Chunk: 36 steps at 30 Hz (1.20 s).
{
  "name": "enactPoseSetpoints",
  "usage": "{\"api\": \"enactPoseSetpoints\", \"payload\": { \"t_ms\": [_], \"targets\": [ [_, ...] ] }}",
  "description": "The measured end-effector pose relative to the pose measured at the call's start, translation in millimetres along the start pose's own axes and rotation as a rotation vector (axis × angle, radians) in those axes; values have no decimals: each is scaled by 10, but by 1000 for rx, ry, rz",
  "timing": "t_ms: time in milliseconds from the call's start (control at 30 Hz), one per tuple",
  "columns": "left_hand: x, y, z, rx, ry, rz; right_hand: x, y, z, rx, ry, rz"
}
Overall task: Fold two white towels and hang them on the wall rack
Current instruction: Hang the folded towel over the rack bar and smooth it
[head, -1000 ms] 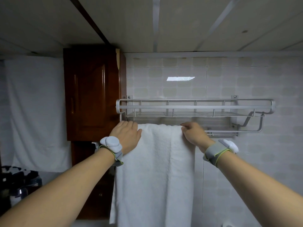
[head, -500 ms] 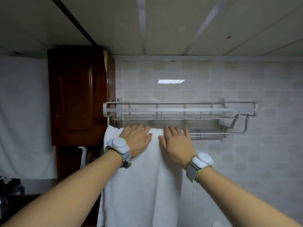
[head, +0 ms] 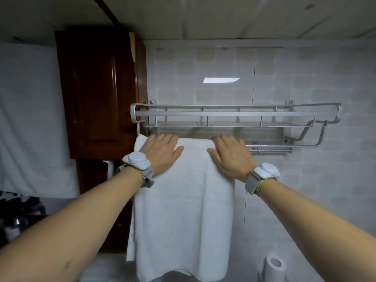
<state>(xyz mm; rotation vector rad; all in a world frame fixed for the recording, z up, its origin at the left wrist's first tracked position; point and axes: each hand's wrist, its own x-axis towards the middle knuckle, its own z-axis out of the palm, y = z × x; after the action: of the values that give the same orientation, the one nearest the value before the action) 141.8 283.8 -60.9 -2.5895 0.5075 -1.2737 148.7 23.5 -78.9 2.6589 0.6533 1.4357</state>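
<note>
Pressing flat against a folded white towel (head: 181, 210), both hands lie open with fingers spread, gripping nothing. The left hand (head: 160, 153) rests near the towel's upper left corner, the right hand (head: 230, 157) near its upper right edge, thumbs pointing toward each other. The towel hangs draped over the lower bar at the left end of the wall rack (head: 236, 113), beside a dark wooden cabinet (head: 97, 94). This looks like the smoothing step of hanging one towel. Whether this is the first or second towel cannot be told; no other towel shows on the rack. If one remains, the next move would call for lifting the hands away and hanging it on the bare bar (head: 270, 151) to the right.
</note>
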Motion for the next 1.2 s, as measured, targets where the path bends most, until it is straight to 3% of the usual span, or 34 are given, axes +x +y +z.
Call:
{"api": "enactPoseSetpoints", "payload": {
  "t_ms": [133,233,300,367,433,567,700,833,1033,1200],
  "targets": [
    [-307,-123,165,-101,158,44,-382,-74,176,123,210,67],
    [-617,-111,258,-120,302,-59,-672,-247,268,304,229,279],
    [-835,-74,337,-202,341,-268,-768,-350,337,567,164,543],
    [-1011,-35,400,-419,231,-582,-795,-388,411,895,67,776],
    [-1104,-8,456,-643,84,-822,-823,-330,507,1168,3,856],
    [-1152,21,435,-1164,-17,-791,-902,-267,610,1380,-132,886],
    [-1218,-99,458,-1339,-127,-797,-1021,-257,624,1537,-361,899],
    [-1339,-199,487,-1349,-312,-826,-1168,-182,645,1472,-499,852],
    [-1544,20,549,-1176,-593,-674,-1397,-266,593,1397,-588,843],
    [-1611,74,609,-1228,-565,-746,-1429,-335,608,1392,-586,858]
  ]
}}
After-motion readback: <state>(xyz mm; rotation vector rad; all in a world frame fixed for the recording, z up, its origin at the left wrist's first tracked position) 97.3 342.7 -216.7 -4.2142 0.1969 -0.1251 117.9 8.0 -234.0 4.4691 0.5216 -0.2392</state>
